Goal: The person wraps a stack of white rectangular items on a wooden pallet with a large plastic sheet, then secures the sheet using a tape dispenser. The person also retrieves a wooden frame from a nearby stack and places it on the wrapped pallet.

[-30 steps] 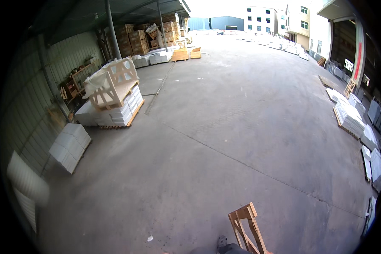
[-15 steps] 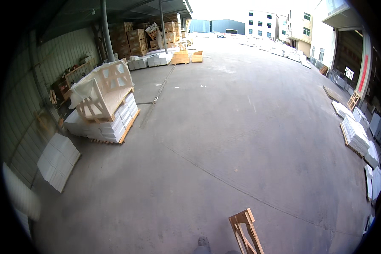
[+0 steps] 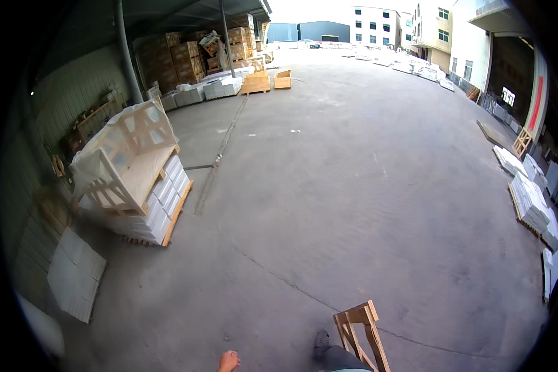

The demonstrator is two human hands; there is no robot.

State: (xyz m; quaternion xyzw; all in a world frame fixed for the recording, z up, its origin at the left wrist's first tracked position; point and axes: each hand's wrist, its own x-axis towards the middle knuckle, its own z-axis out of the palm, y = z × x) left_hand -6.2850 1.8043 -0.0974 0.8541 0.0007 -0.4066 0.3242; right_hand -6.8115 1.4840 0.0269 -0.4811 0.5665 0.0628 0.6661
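Observation:
At the lower edge my left hand (image 3: 229,361) shows in part. Its fingers look loosely curled, and nothing is seen in them. Right of it, a wooden frame (image 3: 356,314) with slanted slats and a short crosspiece on top reaches up into view, tilted, beside my leg (image 3: 342,358). Its lower end is cut off by the picture edge. My right hand is out of view, so what holds the frame is hidden. My dark shoe (image 3: 321,340) stands on the concrete just left of the frame.
At left, a wooden crate (image 3: 144,162) sits on white slabs (image 3: 158,217) on a pallet, near leaning grey-white panels (image 3: 74,273). Crates (image 3: 186,61) and a post (image 3: 126,53) stand farther back. Slab stacks (image 3: 530,201) line the right side. A crack (image 3: 273,280) crosses the concrete.
My left hand has come into view at the bottom. The crate and slab stack at left are nearer, and one foot is farther forward. The wooden frame stays near my right side.

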